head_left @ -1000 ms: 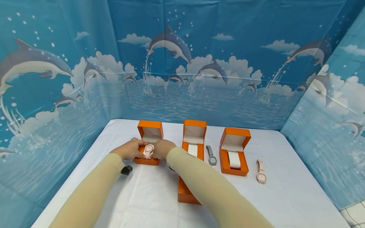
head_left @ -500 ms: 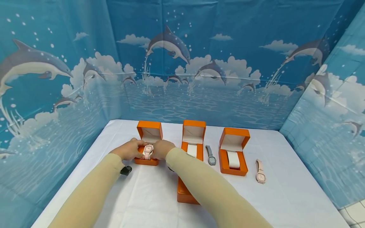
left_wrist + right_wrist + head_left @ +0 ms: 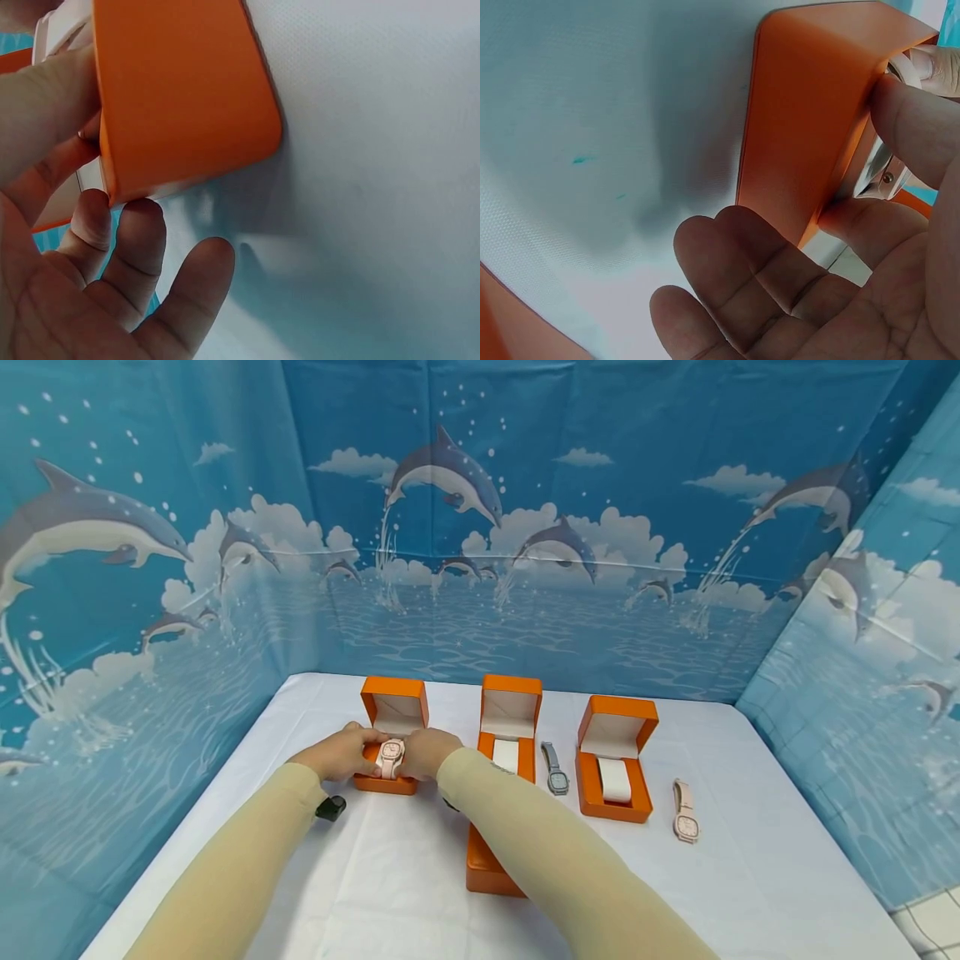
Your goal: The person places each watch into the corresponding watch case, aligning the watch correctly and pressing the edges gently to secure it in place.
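Observation:
A pink wristwatch (image 3: 391, 752) sits round the white cushion in the left-hand orange watch box (image 3: 386, 786), whose lid stands up. My left hand (image 3: 341, 753) holds the watch from the left, thumb and forefinger inside the box rim. From the other side my right hand (image 3: 429, 752) pinches it with thumb and forefinger. In the left wrist view the remaining fingers (image 3: 142, 240) are loosely bent beside the box wall (image 3: 184, 82). The right wrist view shows the watch's metal edge (image 3: 875, 174) between thumb and forefinger; the strap ends are hidden.
A middle open watch box (image 3: 512, 695) and a right one (image 3: 618, 708) hold bare white cushions. Between them lies a grey watch (image 3: 557, 779); another pink watch (image 3: 686, 825) lies far right. A nearer orange box (image 3: 491, 878) is partly hidden under my right forearm. A dolphin-print curtain (image 3: 457, 635) backs the table.
Both hands stay at the pink watch in the left box with hardly any visible movement. The boxes and other watches keep their places.

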Available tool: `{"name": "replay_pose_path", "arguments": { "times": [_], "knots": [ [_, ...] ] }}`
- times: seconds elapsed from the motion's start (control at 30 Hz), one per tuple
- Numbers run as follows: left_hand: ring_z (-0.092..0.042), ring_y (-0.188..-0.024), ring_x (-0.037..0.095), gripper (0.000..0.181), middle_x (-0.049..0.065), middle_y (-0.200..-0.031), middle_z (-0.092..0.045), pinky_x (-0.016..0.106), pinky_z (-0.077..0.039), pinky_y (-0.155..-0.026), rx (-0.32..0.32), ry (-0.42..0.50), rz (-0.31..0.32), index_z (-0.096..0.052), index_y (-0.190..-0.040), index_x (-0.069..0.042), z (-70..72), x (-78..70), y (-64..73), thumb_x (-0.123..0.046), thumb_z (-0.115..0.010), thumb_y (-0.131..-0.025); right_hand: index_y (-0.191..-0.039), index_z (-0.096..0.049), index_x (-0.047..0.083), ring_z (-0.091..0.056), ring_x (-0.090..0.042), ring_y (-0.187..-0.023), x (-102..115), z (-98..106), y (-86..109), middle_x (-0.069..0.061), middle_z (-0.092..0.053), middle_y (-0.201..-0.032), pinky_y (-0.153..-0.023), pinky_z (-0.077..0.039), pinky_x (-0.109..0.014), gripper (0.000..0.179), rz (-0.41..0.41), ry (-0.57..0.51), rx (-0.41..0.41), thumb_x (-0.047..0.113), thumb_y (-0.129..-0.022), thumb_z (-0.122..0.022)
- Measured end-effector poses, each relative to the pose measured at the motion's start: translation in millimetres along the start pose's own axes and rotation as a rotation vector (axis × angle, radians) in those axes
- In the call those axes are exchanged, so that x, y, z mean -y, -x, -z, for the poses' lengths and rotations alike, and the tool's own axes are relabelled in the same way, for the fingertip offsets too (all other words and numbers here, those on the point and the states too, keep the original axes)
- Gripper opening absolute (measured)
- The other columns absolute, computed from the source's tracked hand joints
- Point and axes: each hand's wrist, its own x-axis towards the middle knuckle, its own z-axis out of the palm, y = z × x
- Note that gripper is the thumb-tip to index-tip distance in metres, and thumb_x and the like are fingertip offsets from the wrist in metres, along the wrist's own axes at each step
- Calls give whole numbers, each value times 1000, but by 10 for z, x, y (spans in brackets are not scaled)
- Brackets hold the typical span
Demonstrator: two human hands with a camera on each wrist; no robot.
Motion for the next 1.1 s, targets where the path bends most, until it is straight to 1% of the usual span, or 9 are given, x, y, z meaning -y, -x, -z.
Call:
{"name": "replay_pose_path", "arguments": {
  "times": [0.1, 0.43, 0.57, 0.7, 0.8, 0.9, 1.0, 1.03, 1.1],
  "knots": [
    [-53, -113, 30, 62, 14, -123, -48, 41, -45, -98, 1, -2, -4, -58, -152, -21, 11, -12, 0, -23, -81, -94, -131, -75, 19, -67, -15, -100, -6, 11, 10, 1, -74, -126, -101, -58, -37, 48, 0, -4, -2, 55, -100, -67],
    [-54, -115, 30, 64, 15, -124, -48, 45, -46, -104, 11, -35, -3, -56, -154, -22, 38, -91, 44, -27, -81, -95, -129, -74, 18, -63, -14, -92, -50, 34, 21, 4, -75, -116, -92, -59, -33, 46, 6, -11, -17, 52, -99, -69],
    [-55, -115, 30, 66, 15, -126, -49, 46, -49, -104, 21, -59, -7, -54, -155, -22, 41, -93, 40, -28, -81, -95, -135, -71, 21, -64, -14, -96, -68, -3, -9, 5, -75, -121, -95, -58, -34, 49, 16, -1, -18, 54, -98, -69],
    [-55, -118, 30, 71, 18, -136, -51, 49, -50, -106, 23, -70, -16, -49, -158, -19, 69, -75, 56, -31, -80, -95, -138, -69, 20, -65, -15, -98, -92, -24, -35, 4, -74, -123, -95, -58, -35, 53, 15, 3, -13, 55, -98, -69],
    [-57, -122, 32, 71, 19, -142, -55, 52, -51, -108, 17, -67, -27, -50, -157, -14, 128, -55, 88, -36, -78, -96, -127, -73, 16, -63, -15, -91, -120, -9, -33, 2, -74, -115, -89, -57, -34, 49, 18, 9, -8, 55, -98, -68],
    [-60, -121, 32, 62, 18, -138, -62, 53, -53, -105, -27, -39, -18, -58, -149, -8, 236, -43, 131, -41, -73, -99, -99, -77, 15, -59, -15, -79, -164, 48, -12, 1, -69, -98, -81, -55, -33, 43, 18, -16, -17, 55, -101, -64],
    [-64, -113, 32, 55, 19, -130, -67, 51, -56, -97, -100, -1, 24, -64, -139, -5, 383, -42, 183, -48, -63, -104, -74, -70, 17, -58, -15, -73, -219, 157, 34, 2, -61, -86, -78, -55, -33, 51, 11, -61, -40, 55, -106, -57],
    [-65, -112, 32, 56, 20, -130, -68, 50, -56, -95, -126, 19, 50, -65, -138, -5, 428, -49, 198, -51, -60, -105, -70, -69, 18, -59, -15, -73, -239, 201, 54, 2, -59, -84, -79, -56, -34, 54, 6, -88, -48, 55, -106, -55],
    [-66, -112, 32, 61, 21, -133, -67, 51, -56, -96, -169, 49, 95, -63, -139, -6, 512, -73, 215, -57, -53, -107, -70, -68, 18, -62, -15, -75, -281, 296, 94, 2, -59, -82, -81, -57, -36, 56, -15, -148, -60, 56, -108, -52]
  ]
}}
